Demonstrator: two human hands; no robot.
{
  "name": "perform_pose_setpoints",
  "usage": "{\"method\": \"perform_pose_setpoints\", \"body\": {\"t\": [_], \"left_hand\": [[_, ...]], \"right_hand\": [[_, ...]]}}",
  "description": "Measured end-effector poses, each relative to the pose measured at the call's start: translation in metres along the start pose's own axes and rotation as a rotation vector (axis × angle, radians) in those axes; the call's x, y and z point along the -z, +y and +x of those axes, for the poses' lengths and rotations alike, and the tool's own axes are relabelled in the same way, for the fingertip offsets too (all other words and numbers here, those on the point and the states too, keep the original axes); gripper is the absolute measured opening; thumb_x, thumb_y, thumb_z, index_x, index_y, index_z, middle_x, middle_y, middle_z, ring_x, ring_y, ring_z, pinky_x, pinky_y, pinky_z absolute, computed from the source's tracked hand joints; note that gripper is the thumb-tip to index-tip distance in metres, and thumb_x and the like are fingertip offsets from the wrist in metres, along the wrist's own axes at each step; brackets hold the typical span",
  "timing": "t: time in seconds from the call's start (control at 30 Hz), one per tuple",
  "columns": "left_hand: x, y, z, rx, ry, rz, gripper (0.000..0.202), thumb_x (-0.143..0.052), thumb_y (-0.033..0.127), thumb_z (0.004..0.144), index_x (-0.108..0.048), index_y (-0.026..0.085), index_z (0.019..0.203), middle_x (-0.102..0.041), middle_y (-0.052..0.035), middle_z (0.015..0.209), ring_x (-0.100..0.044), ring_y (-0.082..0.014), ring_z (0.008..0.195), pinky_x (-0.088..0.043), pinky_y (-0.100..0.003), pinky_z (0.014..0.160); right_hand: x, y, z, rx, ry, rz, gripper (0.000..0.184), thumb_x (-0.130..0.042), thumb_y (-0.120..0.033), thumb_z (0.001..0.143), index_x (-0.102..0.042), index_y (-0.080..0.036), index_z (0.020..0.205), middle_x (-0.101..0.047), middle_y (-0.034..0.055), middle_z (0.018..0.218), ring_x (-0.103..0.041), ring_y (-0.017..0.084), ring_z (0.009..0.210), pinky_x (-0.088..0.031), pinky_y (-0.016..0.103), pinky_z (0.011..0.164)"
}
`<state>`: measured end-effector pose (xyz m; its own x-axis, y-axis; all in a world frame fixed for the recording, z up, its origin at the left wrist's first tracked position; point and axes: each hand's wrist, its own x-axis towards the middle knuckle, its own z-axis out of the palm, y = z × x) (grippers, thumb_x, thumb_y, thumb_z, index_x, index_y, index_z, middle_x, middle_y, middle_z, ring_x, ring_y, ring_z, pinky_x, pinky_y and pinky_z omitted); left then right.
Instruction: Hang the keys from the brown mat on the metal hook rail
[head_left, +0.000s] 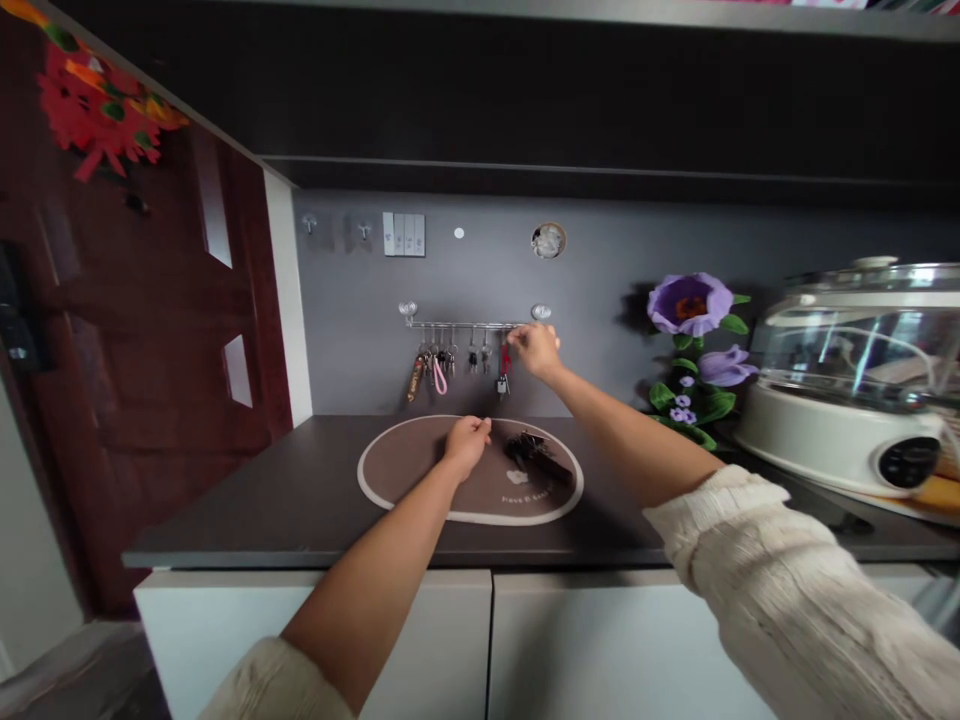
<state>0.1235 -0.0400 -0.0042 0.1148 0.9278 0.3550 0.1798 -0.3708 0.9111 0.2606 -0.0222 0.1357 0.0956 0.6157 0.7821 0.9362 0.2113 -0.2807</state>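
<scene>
Red strap key fob (505, 358), with keys dangling below it, hangs from a slim steel hook rail (465, 325) fixed to the grey wall (345, 370). Your right hand (534, 350) is raised to it, fingers in a narrow pinch on the top of the strap, just under the rail's right end. To the left along the rail hang more keys (472, 360), a pink loop strap (439, 377) and a brown-and-orange fob (415, 378).

Your left hand (466, 447) rests low on an oval brown mat with a cream border (382, 478), fingers curled down. You cannot tell from this view whether it holds anything. Just to its right on the mat lies a dark bunch of keys on a dark strap (538, 458), apart from the hand.

The mat lies on a dark grey counter (285, 480). Right of the rail stands an artificial purple flower (690, 305), then a cream cooker with a clear glass lid (840, 400). A dark red wooden door (157, 320) fills the left.
</scene>
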Motion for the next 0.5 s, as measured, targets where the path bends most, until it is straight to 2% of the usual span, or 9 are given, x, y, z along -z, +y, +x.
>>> {"method": "perform_pose_setpoints", "body": {"t": [0.2,0.33,0.5], "left_hand": [[0.001,0.004,-0.003,0.032,-0.046,-0.109,0.017,-0.05,0.026,0.073,-0.051,0.015,0.061,-0.05,0.0029,0.051,-0.041,-0.0066,0.046,-0.032,-0.021,0.053],[0.0,0.001,-0.003,-0.028,-0.083,-0.079,0.009,-0.053,0.022,0.071,-0.054,0.014,0.067,-0.051,0.0026,0.054,-0.043,-0.0069,0.049,-0.035,-0.021,0.056],[-0.001,-0.002,-0.003,-0.168,-0.134,0.051,0.008,-0.053,0.02,0.07,-0.058,0.014,0.072,-0.056,0.0001,0.062,-0.048,-0.0092,0.058,-0.038,-0.023,0.062]], "right_hand": [[-0.002,0.005,-0.034,-0.015,0.003,0.23,0.019,-0.047,-0.027,0.076,-0.065,-0.019,0.078,-0.065,0.0027,0.084,-0.051,0.016,0.078,-0.036,0.029,0.074],[-0.01,0.012,-0.066,-0.068,-0.037,0.375,0.022,-0.046,-0.029,0.077,-0.064,-0.016,0.079,-0.065,0.004,0.078,-0.053,0.013,0.069,-0.039,0.026,0.068],[-0.011,0.02,-0.105,-0.127,-0.099,0.451,0.018,-0.048,-0.025,0.074,-0.063,-0.015,0.08,-0.065,0.0047,0.081,-0.056,0.013,0.071,-0.041,0.026,0.07]]}}
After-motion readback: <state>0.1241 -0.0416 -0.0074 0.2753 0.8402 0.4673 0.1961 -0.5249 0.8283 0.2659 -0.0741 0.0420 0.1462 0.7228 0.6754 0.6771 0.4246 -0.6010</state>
